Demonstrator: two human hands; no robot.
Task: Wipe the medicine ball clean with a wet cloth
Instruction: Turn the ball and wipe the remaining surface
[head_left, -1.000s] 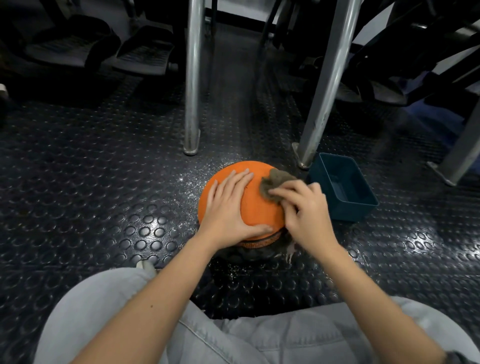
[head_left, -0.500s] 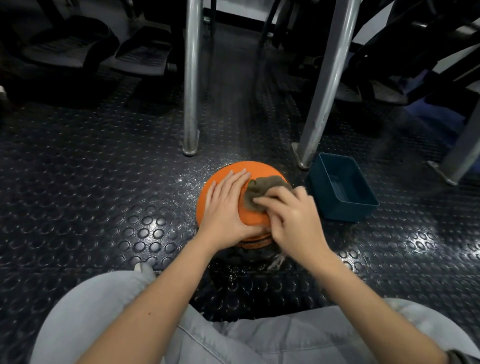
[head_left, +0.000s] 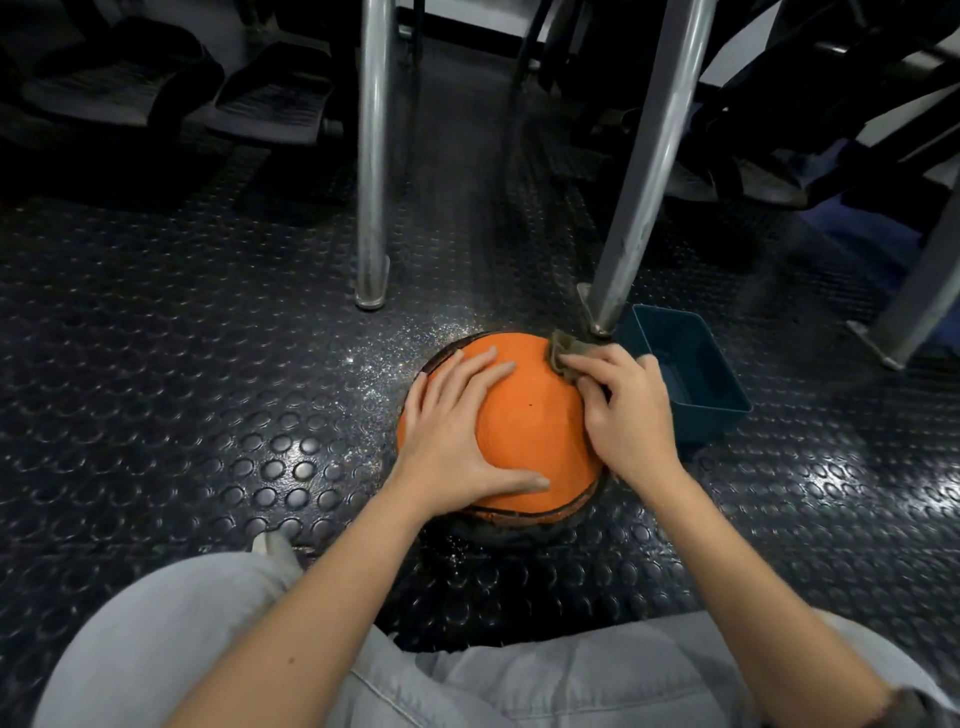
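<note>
An orange medicine ball (head_left: 527, 426) with black seams sits on the studded black floor in front of my knees. My left hand (head_left: 452, 436) lies flat on its left side, fingers spread, thumb along the near edge. My right hand (head_left: 626, 410) grips a small brown-grey cloth (head_left: 563, 351) and presses it against the ball's far right edge. Only a corner of the cloth shows past my fingers.
A dark teal plastic tub (head_left: 685, 374) stands just right of the ball. Two metal posts (head_left: 373, 156) (head_left: 639, 171) of gym equipment rise from the floor right behind the ball. Black machine pedals (head_left: 270, 98) lie at the far left. Water droplets glint on the floor (head_left: 395, 353).
My right hand has slid the cloth from the top middle of the ball out to its far right edge. My left hand has stayed on the ball's left side.
</note>
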